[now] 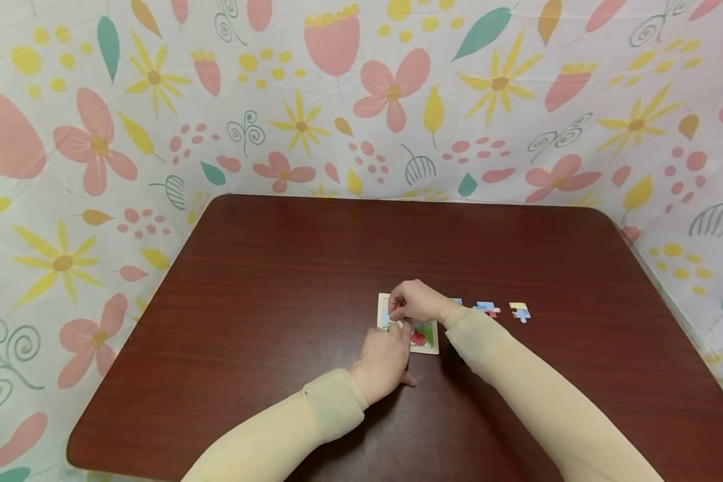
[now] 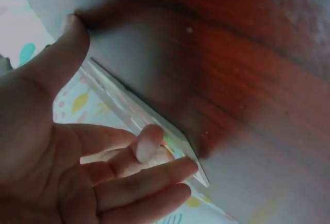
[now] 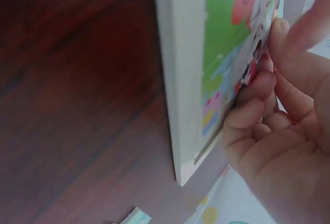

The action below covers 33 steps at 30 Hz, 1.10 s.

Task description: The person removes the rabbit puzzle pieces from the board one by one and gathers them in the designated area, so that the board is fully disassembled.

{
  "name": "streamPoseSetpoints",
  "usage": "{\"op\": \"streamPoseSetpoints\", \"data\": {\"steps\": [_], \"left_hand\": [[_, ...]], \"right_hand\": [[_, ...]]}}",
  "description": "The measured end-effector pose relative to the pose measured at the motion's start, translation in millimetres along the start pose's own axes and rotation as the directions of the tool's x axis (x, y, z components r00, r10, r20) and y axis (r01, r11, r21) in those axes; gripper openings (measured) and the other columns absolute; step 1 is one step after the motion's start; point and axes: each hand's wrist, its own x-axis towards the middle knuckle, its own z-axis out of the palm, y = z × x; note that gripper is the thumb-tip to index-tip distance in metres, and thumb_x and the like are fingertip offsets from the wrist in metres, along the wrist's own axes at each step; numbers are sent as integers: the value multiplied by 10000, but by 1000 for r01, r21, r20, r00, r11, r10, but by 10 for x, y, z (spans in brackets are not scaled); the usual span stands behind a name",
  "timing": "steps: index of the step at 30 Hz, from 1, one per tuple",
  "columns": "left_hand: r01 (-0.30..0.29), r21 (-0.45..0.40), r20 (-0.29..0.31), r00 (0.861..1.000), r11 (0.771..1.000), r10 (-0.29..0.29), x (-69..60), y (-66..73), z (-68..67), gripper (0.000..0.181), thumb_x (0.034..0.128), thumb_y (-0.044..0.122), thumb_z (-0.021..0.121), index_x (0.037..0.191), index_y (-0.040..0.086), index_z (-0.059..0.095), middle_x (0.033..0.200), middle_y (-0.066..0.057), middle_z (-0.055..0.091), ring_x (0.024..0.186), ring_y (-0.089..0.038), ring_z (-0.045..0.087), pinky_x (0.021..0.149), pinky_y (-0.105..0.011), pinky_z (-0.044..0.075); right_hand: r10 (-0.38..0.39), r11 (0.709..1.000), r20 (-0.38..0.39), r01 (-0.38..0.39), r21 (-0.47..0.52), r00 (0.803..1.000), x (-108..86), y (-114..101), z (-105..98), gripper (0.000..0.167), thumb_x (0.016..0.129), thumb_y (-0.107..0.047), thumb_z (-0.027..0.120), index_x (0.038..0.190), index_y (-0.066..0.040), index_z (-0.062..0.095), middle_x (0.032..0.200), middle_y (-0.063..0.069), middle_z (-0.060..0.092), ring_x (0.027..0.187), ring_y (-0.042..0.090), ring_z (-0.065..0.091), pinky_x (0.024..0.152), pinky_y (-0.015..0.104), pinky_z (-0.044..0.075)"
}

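A shallow tray (image 3: 183,80) is lying on the bench (image 1: 265,268), about midway between the left and right edges, its pale rim framing a puzzle picture (image 3: 225,49) in green, pink and blue. Near one corner, a narrow gap is showing between the picture and the rim.

The left hand (image 1: 384,355) is reaching in from the bench's near edge, its fingers lying over the tray's near side. Its grip is spread: the thumb is pointing well away from the fingers, which are bending only loosely.

The right hand (image 1: 420,300) is coming across from the right, hanging over the far part of the tray with its fingertips close to those of the left hand. Its grip is curling inward at the picture; whether it is pinching anything, I cannot tell, since the fingers are hiding the spot.

Three loose pieces are sitting on the bench between the tray and the right edge: a blue piece (image 1: 456,300) partly hiding behind the right sleeve (image 1: 518,375), a blue and red piece (image 1: 487,307) just beside that sleeve, and a yellow and blue piece (image 1: 520,312) lying farthest out.

A floral cloth (image 1: 337,134) is hanging behind the bench's far edge.
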Motion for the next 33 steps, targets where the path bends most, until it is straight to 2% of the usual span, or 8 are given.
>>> {"op": "streamPoseSetpoints", "data": {"steps": [2,5,9,18,23,26,30,33], "left_hand": [[22,9,23,999,1000,-22,37,59,6,1051,563,913,454,1297,167,548,966,55,626,622,-93,575,548,-250,457],[42,5,94,995,999,-43,81,137,0,1050,593,926,391,1286,156,561,968,54,646,720,-133,631,616,-296,499],[66,3,164,984,998,-66,105,181,-19,1038,614,917,390,1295,151,551,1019,48,667,841,-192,664,703,-339,525],[4,80,124,992,997,-14,70,178,-42,934,674,895,309,1220,217,647,1098,-30,534,897,-246,674,614,-307,529],[-33,83,143,989,996,21,77,177,-61,866,695,883,308,1117,236,701,1056,-27,508,707,-197,631,583,-308,516],[-41,76,141,990,996,30,85,177,-69,846,695,879,329,1086,236,716,1057,-29,514,618,-186,608,612,-312,537],[-39,70,130,991,997,30,91,180,-75,835,691,874,354,1084,232,717,1080,-36,519,628,-181,603,705,-342,556],[-37,76,155,988,996,25,93,183,-86,826,696,872,345,1096,248,711,1110,-31,517,727,-199,616,685,-340,550]], "right_hand": [[9,1000,5,-9,4,1000,0,10,4,98,833,-93,710,753,-109,655,671,-30,599,592,83,510,566,237,441],[11,1000,17,-11,-1,1000,24,27,14,94,838,-109,706,765,-106,648,692,-26,609,612,83,519,580,242,446],[-3,1000,21,3,1,1000,26,45,18,92,849,-132,698,779,-113,640,699,-35,602,615,75,513,582,236,440],[-10,996,-7,11,89,1000,-41,106,15,77,860,-128,687,798,-130,641,708,-39,598,624,100,520,588,255,448],[-29,991,-9,30,133,1000,-77,129,14,75,871,-122,672,803,-122,643,704,-26,601,599,105,506,551,257,438],[-49,987,3,48,152,999,-86,169,6,79,881,-132,661,806,-124,637,709,-27,603,588,106,502,522,253,425],[-60,986,-1,59,157,998,-91,189,3,87,880,-134,661,799,-125,631,711,-34,604,583,94,502,502,240,412],[-42,990,-23,45,135,999,-98,149,12,94,874,-122,668,787,-115,633,705,-33,608,591,83,504,532,236,423]]}}
